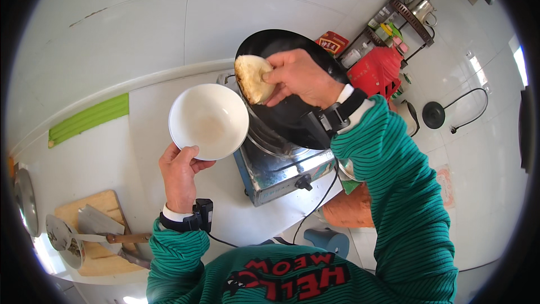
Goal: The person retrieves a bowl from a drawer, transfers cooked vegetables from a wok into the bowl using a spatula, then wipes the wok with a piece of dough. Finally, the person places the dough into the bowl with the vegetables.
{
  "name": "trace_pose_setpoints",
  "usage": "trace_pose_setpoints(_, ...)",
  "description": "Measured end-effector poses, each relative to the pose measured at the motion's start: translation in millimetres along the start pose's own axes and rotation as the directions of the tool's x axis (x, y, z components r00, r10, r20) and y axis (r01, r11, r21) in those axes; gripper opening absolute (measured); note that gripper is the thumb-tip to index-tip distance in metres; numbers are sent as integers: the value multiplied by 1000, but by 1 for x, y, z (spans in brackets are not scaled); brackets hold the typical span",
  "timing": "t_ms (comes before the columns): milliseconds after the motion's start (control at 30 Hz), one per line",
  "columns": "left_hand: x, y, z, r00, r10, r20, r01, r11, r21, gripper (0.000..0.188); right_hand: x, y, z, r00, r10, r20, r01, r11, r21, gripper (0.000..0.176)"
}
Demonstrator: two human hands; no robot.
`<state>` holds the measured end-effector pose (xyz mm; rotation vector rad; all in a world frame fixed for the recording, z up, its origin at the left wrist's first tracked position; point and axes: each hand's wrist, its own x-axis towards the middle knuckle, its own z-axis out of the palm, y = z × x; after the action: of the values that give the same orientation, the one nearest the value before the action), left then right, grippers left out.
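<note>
My left hand [181, 173] grips the rim of a white bowl [209, 122], thumb over the edge. The bowl is tilted so that its inside faces me, and I see no food in it. In my right hand [301, 78] is a folded, browned flatbread [253, 77], pinched between thumb and fingers. The flatbread is just above the left side of a black wok [291, 120]. Beneath the wok stands a metal gas stove [274, 181] with a black knob [303, 182] on its front.
A cutting board [95, 207] at lower left bears a cleaver [99, 219], beside a bowl [69, 253] of food scraps. A green strip [90, 119] lies along the wall. Right of the wok are a red plastic container [377, 69] and a rack [413, 21]. A cable [316, 207] hangs over the front edge.
</note>
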<state>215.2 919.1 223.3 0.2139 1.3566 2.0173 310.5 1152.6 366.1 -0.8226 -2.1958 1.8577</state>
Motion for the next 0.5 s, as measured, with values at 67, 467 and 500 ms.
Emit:
trace_pose_setpoints(67,0,1,0,1000,-3,0,3,1000,4,38,-6,-12,3,998,-54,20,55,997,-49,24)
trace_pose_setpoints(467,-39,15,-26,998,-47,-48,43,996,-77,34,-49,-21,71,959,88,268,-118,988,98,22)
trace_pose_setpoints(500,-47,16,-28,998,-46,-45,42,995,-87,35,-55,-21,73,950,96,298,-134,985,109,23)
